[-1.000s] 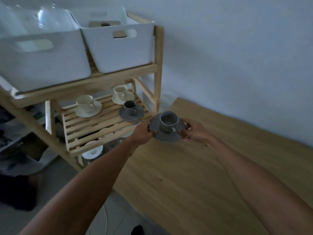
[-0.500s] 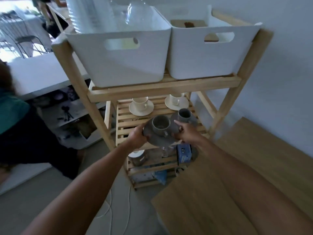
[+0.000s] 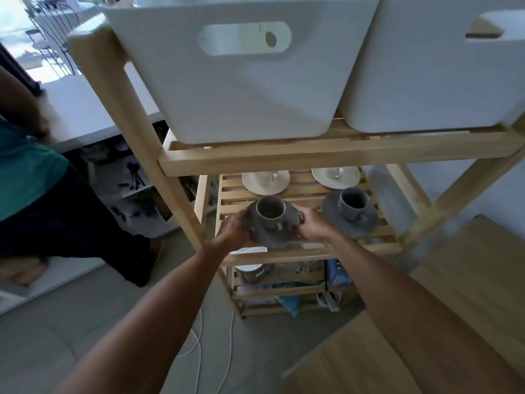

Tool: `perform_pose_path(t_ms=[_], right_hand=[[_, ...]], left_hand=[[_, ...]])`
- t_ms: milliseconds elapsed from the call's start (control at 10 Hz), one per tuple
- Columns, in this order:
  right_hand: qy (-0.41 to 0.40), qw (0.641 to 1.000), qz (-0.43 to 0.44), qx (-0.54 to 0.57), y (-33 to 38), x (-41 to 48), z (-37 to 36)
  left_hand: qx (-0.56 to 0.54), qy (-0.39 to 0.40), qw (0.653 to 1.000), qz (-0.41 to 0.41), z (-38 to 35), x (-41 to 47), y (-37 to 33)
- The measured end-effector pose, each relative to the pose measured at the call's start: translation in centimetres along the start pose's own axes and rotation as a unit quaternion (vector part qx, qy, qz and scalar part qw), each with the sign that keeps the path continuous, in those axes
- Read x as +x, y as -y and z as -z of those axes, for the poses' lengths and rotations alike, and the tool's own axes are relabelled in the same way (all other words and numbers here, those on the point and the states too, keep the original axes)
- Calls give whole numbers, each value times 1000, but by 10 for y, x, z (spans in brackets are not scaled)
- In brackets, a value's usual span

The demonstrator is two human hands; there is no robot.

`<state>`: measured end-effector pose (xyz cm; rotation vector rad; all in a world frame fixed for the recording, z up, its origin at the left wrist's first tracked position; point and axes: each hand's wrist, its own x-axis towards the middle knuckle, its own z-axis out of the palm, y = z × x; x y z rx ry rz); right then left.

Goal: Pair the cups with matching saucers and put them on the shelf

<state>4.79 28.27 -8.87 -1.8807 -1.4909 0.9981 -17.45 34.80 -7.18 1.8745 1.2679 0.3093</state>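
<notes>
Home storage corner: wooden shelf (image 3: 309, 159), white bins (image 3: 241, 89), cream cups (image 3: 265, 177).

At frame centre a grey cup (image 3: 270, 212) stands upright on a grey saucer (image 3: 271, 235) over the front left of the slatted wooden shelf (image 3: 309, 191). Right of it sits a second grey cup and saucer (image 3: 350, 213). Behind, two cream cup-and-saucer pairs (image 3: 266, 181) (image 3: 336, 176) stand side by side.
</notes>
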Motion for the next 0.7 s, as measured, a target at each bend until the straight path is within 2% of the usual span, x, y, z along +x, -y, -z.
perform_pose_path(t_ms=[100,400,600,700], right_hand=[[-5,1000,-10,-18,-6,11,-3],[-22,999,-28,-41,-10,21,-7],[-30,997,-62,-36,-8,8,-1],[-30,997,-72,-18,-8,-10,4]], left_hand=[[66,-17,998,7,-4,9,2],[119,-8,993,-5,-5,25,17],[75,-25,995,54,-6,23,20],[10,-35,998,57,-9,15,23]])
